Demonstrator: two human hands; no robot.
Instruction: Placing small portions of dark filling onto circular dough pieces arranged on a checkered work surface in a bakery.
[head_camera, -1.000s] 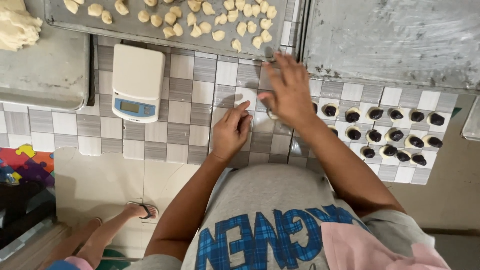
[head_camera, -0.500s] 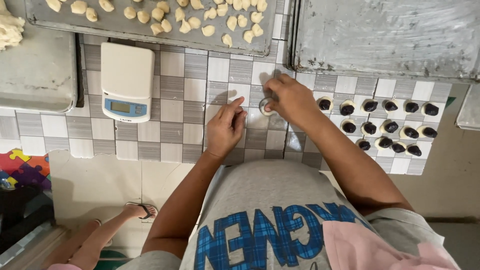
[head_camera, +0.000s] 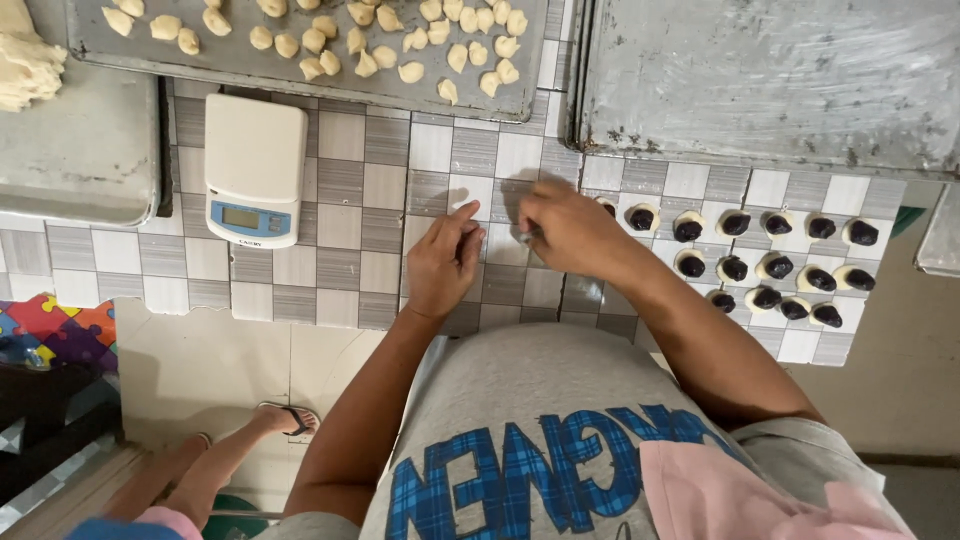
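Note:
I stand at a grey-and-white tiled counter (head_camera: 340, 215). My left hand (head_camera: 443, 262) rests on the tiles with its fingers loosely extended and nothing in it. Just to its right, my right hand (head_camera: 566, 228) is curled over a small pale piece (head_camera: 527, 236) on the tiles, which it mostly hides. Right of that hand lie rows of pale dough rounds topped with dark filling (head_camera: 770, 265); the nearest ones touch its knuckles.
A white kitchen scale (head_camera: 255, 168) sits to the left. Behind it is a metal tray (head_camera: 120, 50) with several small dough pieces. At far right is a bare metal tray (head_camera: 770, 80). A dough lump (head_camera: 28, 68) lies far left. Another person's sandalled foot (head_camera: 288, 418) shows on the floor.
My right hand has dropped from the counter's far side and curled shut over the small pale piece. My left hand stayed beside it. The view shifted slightly.

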